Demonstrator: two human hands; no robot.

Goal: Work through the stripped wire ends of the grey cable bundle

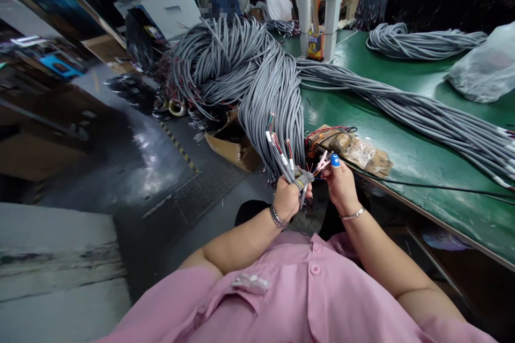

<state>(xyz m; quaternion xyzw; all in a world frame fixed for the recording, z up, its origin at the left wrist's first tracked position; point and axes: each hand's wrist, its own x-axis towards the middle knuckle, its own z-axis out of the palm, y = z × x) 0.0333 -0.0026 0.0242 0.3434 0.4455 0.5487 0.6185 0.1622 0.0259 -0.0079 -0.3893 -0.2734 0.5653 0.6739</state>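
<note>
My left hand (286, 199) is closed around several grey cables (286, 170), their stripped ends showing thin red and dark wires and white sleeves. Fine coloured wires (315, 173) fan out from one cable end toward my right hand (341, 187). That hand is pinched, with a blue finger cover (335, 159) on the thumb. Beside its fingertips is a small pale pink clip-like piece (322, 162), which the fingers seem to hold; the exact contact is too small to tell. Behind both hands, a large bundle of grey cables (277, 96) hangs over the table edge.
On the green table (426, 171) lie a taped brown block (354, 149) with red and black leads, a long cable bundle (402, 102), a coiled bundle (422, 43) and a plastic bag (486, 67). A cardboard box (231, 144) stands below. A person in white (278, 0) is at the back.
</note>
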